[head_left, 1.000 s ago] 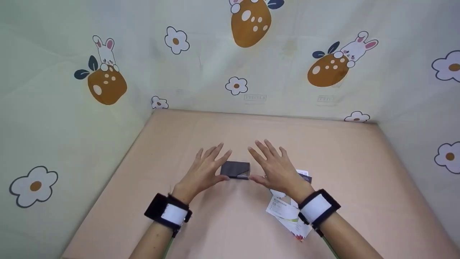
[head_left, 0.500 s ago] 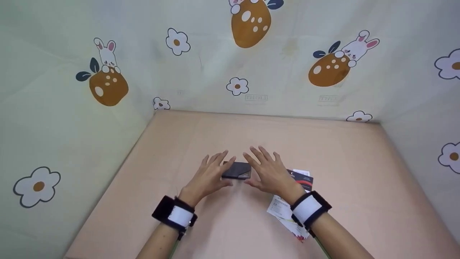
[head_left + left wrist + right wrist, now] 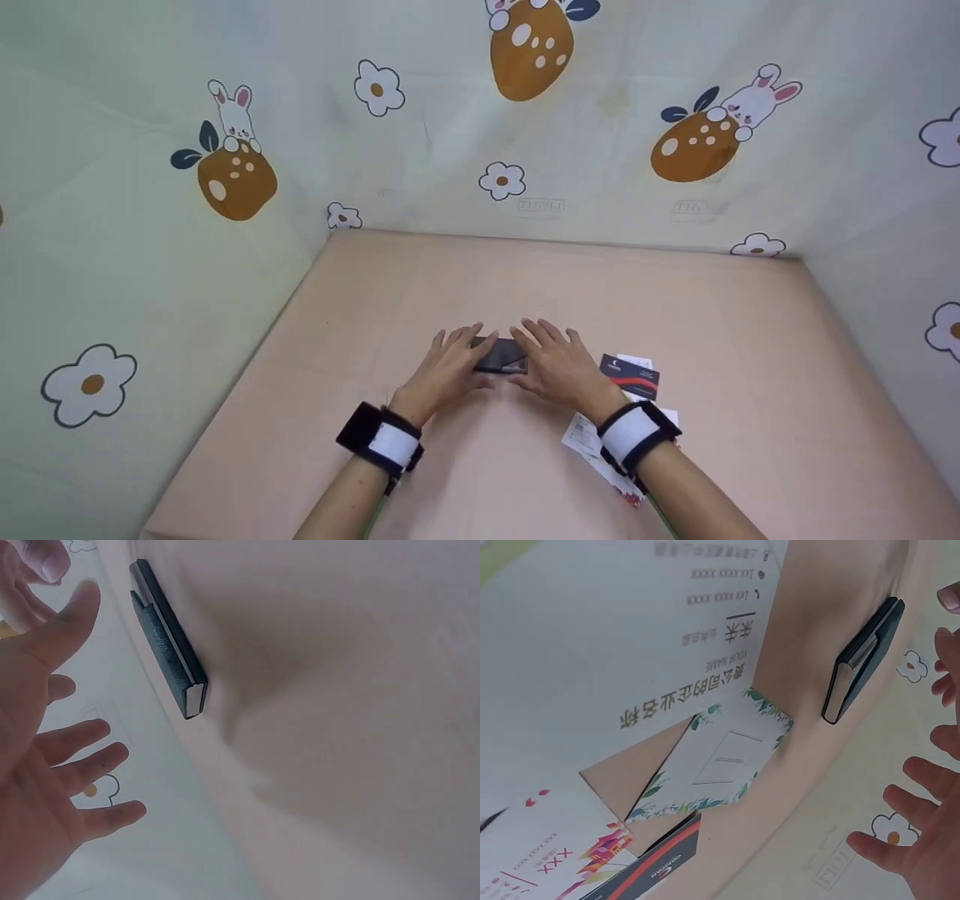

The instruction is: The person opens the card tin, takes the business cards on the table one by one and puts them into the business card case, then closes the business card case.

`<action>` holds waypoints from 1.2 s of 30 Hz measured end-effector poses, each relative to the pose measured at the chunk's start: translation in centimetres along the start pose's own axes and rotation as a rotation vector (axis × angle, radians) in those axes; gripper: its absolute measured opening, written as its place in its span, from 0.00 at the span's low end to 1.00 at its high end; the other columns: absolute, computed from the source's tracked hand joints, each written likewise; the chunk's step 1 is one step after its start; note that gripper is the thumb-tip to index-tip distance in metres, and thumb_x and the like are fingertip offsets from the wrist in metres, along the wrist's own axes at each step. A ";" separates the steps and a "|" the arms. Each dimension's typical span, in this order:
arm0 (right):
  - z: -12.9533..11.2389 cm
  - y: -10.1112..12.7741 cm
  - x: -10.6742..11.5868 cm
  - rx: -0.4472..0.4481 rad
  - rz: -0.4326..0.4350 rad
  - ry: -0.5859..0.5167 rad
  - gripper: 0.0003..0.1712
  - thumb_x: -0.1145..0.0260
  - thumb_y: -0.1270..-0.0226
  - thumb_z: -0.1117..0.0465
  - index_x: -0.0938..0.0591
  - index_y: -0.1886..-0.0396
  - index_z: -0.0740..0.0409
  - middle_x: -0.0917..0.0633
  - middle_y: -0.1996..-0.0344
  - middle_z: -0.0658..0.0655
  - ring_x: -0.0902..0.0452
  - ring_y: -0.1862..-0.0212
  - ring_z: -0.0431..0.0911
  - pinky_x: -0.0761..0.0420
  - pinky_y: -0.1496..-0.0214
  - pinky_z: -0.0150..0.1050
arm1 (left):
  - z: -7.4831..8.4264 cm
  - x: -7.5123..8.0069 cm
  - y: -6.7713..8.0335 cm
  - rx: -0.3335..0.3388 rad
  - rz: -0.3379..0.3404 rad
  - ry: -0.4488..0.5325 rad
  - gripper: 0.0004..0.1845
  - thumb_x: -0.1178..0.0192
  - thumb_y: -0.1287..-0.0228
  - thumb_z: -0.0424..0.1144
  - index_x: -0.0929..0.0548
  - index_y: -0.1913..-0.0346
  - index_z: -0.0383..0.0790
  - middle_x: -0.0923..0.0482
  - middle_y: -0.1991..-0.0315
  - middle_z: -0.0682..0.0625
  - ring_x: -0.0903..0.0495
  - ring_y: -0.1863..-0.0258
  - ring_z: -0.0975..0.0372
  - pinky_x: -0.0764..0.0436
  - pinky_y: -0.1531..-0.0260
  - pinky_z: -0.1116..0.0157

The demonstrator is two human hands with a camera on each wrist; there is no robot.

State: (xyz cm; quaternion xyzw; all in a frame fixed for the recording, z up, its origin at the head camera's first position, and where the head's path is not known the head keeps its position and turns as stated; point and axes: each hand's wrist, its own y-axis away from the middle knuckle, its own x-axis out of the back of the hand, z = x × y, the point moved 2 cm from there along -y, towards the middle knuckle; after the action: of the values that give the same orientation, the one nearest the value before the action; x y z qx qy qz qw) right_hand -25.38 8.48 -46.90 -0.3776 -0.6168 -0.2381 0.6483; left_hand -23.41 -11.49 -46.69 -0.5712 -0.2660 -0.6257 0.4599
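Note:
A small dark business card case [image 3: 501, 355] lies flat and closed on the table, with a light slanted corner on its front. My left hand [image 3: 446, 373] hovers at its left side, fingers spread and thumb apart. Opposite it, my right hand [image 3: 561, 369] is held over the right end, also with spread fingers. In the left wrist view, a gap shows between the left hand [image 3: 34, 795] and the card case [image 3: 166, 641]. The right wrist view likewise has the card case [image 3: 864, 661] apart from the right hand [image 3: 941, 840].
Several business cards lie overlapping under and beside the right forearm. A black card [image 3: 630, 377] with a red stripe is among them, as is a white card [image 3: 720, 757] with a leaf border. A patterned curtain [image 3: 427, 135] rises behind the pink tabletop [image 3: 525, 285].
Both hands have lowered and come closer together over the card case. More of the black card shows beside the right wrist. The case stays in its place on the table.

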 end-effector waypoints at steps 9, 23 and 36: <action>-0.1 -0.8 -1.2 -0.012 -0.039 -0.049 0.38 0.40 0.29 0.38 0.29 0.28 0.56 0.27 0.29 0.62 0.30 0.29 0.59 0.28 0.32 0.65 | -0.8 -1.3 -0.6 0.040 -0.068 -0.003 0.36 0.33 0.37 0.50 0.29 0.28 0.42 0.33 0.28 0.35 0.32 0.29 0.42 0.37 0.29 0.35; -0.9 -1.4 -2.2 0.011 -0.053 -0.036 0.34 0.41 0.26 0.42 0.28 0.28 0.56 0.27 0.30 0.61 0.31 0.29 0.57 0.26 0.32 0.58 | -1.4 -2.5 -0.9 0.073 -0.084 -0.008 0.33 0.36 0.34 0.50 0.27 0.29 0.42 0.31 0.29 0.36 0.30 0.30 0.43 0.36 0.30 0.35; -1.5 -2.0 -3.6 -0.014 -0.053 -0.045 0.32 0.39 0.27 0.45 0.26 0.29 0.55 0.25 0.31 0.61 0.29 0.30 0.57 0.26 0.33 0.58 | -2.1 -2.7 -0.5 0.095 -0.131 0.033 0.28 0.43 0.27 0.48 0.29 0.28 0.44 0.34 0.26 0.36 0.34 0.27 0.44 0.42 0.29 0.31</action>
State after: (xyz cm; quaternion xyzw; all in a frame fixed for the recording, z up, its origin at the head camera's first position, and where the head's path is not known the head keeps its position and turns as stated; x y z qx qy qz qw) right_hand -26.43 5.50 -49.93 -0.3709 -0.6392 -0.2508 0.6253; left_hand -25.03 -12.31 -49.62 -0.5198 -0.3245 -0.6504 0.4489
